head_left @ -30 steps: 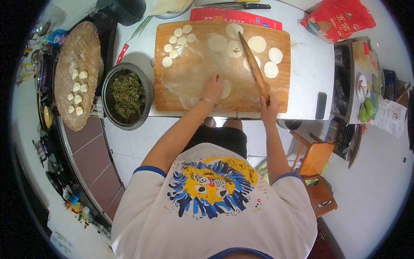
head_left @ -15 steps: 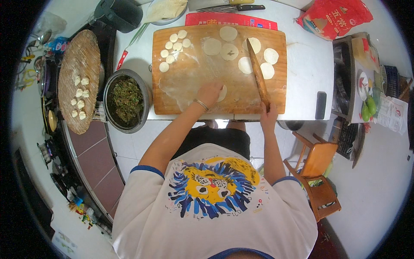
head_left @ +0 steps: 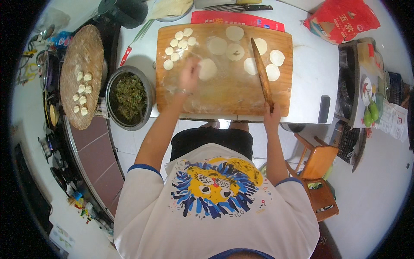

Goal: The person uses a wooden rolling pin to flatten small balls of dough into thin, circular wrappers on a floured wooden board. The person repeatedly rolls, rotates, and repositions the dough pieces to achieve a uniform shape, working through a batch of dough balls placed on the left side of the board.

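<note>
My right hand (head_left: 271, 115) is closed round the near end of a wooden rolling pin (head_left: 261, 71), which slants away over the board's right side. My left hand (head_left: 189, 77) is over the left half of the wooden cutting board (head_left: 215, 101), its fingers blurred by motion. Just right of those fingers lies a round dough wrapper (head_left: 207, 69). Small dough pieces (head_left: 183, 44) are grouped at the board's far left. More rolled wrappers (head_left: 217, 45) spread across the far middle and right; one wrapper (head_left: 235, 52) has a dark speck on it.
A metal bowl of chopped green filling (head_left: 129, 98) stands left of the board. Farther left, an oval woven tray (head_left: 82, 56) holds several dumplings. A red-handled knife (head_left: 126, 56) lies behind the bowl. A phone (head_left: 324, 108) and a red bag (head_left: 343, 19) are on the right.
My left hand has moved left and away from me. The wrapper that was beside it now lies farther up the board. My right hand still holds the rolling pin; the view has shifted slightly.
</note>
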`<state>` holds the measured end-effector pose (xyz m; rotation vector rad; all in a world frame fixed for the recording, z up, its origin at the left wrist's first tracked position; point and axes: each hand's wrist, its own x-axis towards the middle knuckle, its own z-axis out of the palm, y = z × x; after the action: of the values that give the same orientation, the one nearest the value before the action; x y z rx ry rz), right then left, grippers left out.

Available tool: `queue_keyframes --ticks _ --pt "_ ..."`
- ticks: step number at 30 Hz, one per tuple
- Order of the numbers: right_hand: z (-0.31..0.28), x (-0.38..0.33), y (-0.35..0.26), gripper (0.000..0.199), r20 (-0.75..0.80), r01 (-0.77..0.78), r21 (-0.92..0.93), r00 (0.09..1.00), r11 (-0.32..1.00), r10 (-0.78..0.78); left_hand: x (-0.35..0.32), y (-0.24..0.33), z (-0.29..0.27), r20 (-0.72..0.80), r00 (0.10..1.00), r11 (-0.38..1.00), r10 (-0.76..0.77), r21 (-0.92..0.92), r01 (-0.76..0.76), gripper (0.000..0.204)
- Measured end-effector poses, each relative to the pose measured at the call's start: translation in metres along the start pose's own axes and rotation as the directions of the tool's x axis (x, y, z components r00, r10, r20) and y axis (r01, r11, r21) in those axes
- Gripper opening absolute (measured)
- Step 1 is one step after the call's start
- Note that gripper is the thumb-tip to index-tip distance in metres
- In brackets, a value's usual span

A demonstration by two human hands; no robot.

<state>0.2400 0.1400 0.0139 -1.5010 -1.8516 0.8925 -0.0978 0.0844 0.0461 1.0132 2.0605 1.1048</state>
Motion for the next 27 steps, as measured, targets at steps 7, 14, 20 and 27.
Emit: queue_keyframes --ticks 7,14,20,27 --pt "0.007 -0.003 0.003 0.026 0.081 -0.051 -0.007 0.995 0.999 0.052 0.029 -0.111 -0.015 -0.360 0.904 0.715 0.229 0.693 0.096 0.051" --pt "0.009 0.000 -0.013 0.027 0.120 0.013 -0.116 0.993 0.993 0.001 -0.053 -0.082 0.045 0.032 0.973 0.692 0.228 0.697 -0.185 0.040" --pt "0.006 0.013 -0.017 0.029 0.234 0.278 -0.208 0.945 0.938 -0.228 -0.073 -0.034 0.086 0.331 0.889 0.793 0.315 0.423 -0.439 0.049" --pt "0.006 0.031 -0.026 0.038 0.672 0.570 -0.371 0.710 0.733 -0.212 -0.094 -0.044 0.023 0.139 0.913 0.724 0.383 0.568 -0.390 0.061"
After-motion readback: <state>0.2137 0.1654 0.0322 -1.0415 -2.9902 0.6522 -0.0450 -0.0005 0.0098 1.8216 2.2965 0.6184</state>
